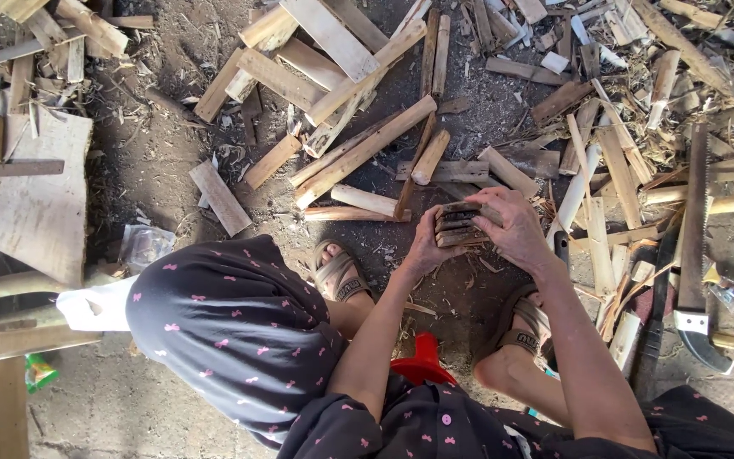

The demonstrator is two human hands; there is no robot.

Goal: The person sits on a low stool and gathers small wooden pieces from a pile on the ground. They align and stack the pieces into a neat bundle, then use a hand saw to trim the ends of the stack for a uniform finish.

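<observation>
Just right of the frame's centre, both hands are gripping a small stack of wood pieces (459, 224), its long axis running left to right: the left hand (425, 246) is cupping underneath, the right hand (516, 228) is clasping the right end.

The ground (155, 161) was bare dirt, dark and strewn with chips and sawdust. Split wood scraps (358, 102) lay scattered across it in daylight. A pale board (36, 195) sat at the left, above rough timber beams (10, 340).
</observation>
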